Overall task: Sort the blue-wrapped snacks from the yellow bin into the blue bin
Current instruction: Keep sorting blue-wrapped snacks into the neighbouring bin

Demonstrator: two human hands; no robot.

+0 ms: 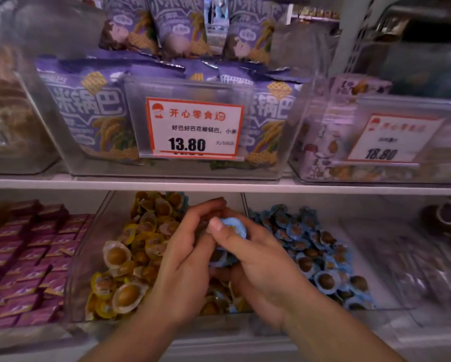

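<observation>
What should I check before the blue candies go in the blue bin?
1. Blue-wrapped snacks held: ok, the right hand pinches one with its thumb, more sit between both hands.
2. Left hand grip: cannot tell, its fingers curl at the bundle but hide what they hold.
3. Blue bin within reach: ok, directly right of the hands.
4. Room in it: ok, bare floor shows at its right side.
5. Yellow bin fully sorted: not ok, blue wrappers show near its front under the wrists.
</observation>
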